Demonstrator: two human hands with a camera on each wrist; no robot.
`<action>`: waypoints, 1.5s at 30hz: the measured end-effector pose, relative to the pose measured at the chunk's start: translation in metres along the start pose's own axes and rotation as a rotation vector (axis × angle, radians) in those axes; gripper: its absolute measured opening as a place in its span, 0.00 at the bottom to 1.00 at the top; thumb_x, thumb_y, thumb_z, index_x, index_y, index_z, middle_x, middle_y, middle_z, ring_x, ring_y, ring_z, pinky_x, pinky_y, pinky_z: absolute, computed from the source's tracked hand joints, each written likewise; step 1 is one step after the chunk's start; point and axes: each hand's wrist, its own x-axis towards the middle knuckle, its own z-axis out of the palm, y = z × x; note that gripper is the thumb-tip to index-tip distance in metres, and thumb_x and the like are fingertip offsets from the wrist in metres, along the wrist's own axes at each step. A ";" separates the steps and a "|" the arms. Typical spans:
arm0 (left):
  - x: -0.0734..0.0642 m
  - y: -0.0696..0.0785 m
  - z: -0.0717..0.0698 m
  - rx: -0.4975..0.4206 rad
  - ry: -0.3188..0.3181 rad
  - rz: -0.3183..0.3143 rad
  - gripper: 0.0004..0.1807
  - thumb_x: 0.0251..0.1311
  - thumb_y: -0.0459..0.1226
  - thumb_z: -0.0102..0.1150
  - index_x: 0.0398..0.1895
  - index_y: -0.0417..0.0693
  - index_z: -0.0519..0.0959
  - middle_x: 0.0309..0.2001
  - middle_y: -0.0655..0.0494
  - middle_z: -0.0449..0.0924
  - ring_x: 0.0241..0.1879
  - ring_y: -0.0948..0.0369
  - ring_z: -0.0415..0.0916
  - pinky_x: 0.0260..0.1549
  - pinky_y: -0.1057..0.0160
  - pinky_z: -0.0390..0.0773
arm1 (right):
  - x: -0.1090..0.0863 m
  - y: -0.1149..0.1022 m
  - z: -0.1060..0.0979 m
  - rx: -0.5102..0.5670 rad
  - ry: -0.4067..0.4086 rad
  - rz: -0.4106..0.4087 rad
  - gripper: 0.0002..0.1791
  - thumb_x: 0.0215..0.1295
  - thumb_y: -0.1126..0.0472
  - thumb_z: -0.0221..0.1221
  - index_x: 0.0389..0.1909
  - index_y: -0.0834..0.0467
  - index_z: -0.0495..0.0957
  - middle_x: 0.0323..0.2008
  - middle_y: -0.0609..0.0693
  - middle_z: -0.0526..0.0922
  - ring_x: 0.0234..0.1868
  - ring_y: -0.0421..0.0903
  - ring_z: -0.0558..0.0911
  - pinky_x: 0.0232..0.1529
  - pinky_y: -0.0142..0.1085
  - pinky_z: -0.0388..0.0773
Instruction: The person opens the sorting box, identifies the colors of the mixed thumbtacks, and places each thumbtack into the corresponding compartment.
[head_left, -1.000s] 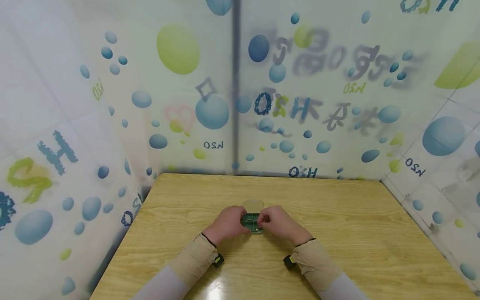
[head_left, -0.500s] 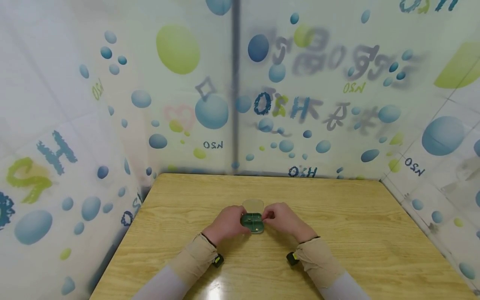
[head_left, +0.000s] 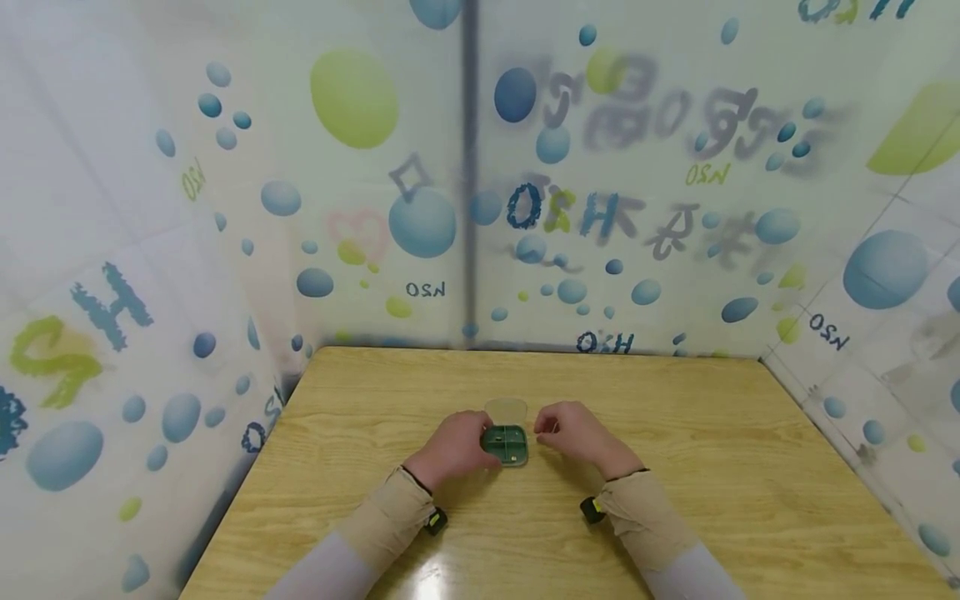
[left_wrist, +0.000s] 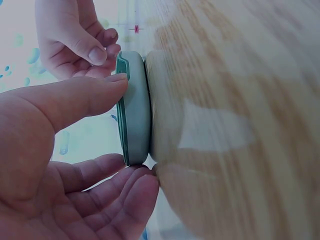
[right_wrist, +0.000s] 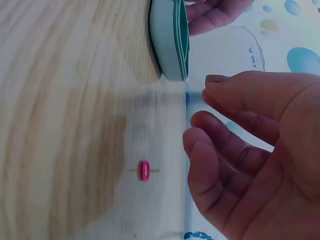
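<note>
A green pill box (head_left: pixel 505 446) with several compartments lies on the table in the head view, its clear lid (head_left: pixel 506 410) folded back on the far side. Small pale bits sit in a near and a far compartment. My left hand (head_left: pixel 454 443) grips the box at its left side; in the left wrist view the thumb (left_wrist: pixel 107 92) presses the rim and the fingertips touch its lower end. Just right of the box, my right hand (head_left: pixel 577 435) is raised with loosely bent fingers. In the right wrist view, the gap between thumb and fingers (right_wrist: pixel 215 135) shows nothing held.
The wooden table (head_left: pixel 712 467) spreads around the hands. A patterned wall covering (head_left: pixel 600 208) stands behind and at both sides. A small pink ring-shaped thing (right_wrist: pixel 145 170) shows below the box in the right wrist view.
My right hand has drawn back from the box's right side and moved a little to the right. The left hand keeps its grip and the box has stayed in place.
</note>
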 end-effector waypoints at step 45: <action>-0.002 0.001 0.000 0.007 -0.010 0.008 0.27 0.55 0.44 0.81 0.54 0.40 0.83 0.43 0.49 0.86 0.38 0.58 0.80 0.42 0.56 0.82 | -0.011 0.009 -0.009 -0.113 -0.093 0.124 0.12 0.65 0.70 0.70 0.24 0.54 0.83 0.25 0.45 0.80 0.27 0.43 0.75 0.30 0.35 0.72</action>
